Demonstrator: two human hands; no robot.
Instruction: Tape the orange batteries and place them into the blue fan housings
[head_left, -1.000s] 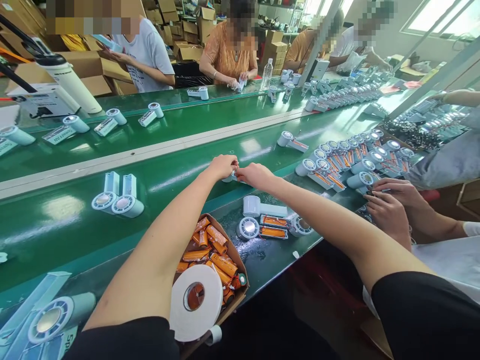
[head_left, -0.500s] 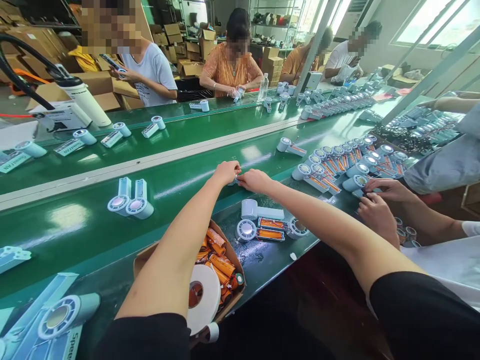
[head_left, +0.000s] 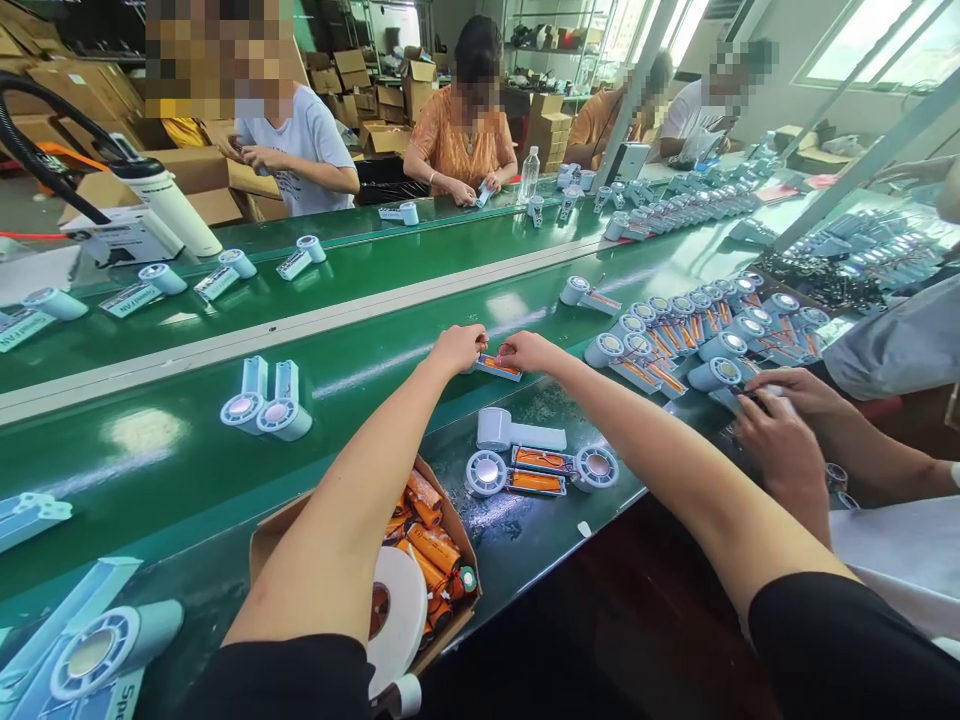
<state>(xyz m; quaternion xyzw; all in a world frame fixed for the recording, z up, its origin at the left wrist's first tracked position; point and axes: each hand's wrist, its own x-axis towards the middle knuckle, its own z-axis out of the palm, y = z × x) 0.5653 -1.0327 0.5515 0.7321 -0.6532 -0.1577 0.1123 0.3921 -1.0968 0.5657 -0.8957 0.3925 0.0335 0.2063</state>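
While orange cells (head_left: 431,545) are filling a cardboard box (head_left: 281,530) at six o'clock, a white roll (head_left: 401,610) is overlapping them, partly covered by the left forearm (head_left: 315,560). At five o'clock, fan units (head_left: 487,472) are lying on the table (head_left: 525,540). Farther, at twelve, one open fan unit (head_left: 499,370) is resting on the green belt (head_left: 375,420) between both hands. The left hand (head_left: 457,350) is curling at its left end, hiding the round part; the right hand (head_left: 527,350) is bending its fingertips over the orange cell. Seemingly they are arranging the insides, which is calling for steady support and careful fingertips around thin wiring; whether either is gripping anything, I cannot tell. Beyond, a co-worker (head_left: 469,145) is handling a pale, indistinct piece.
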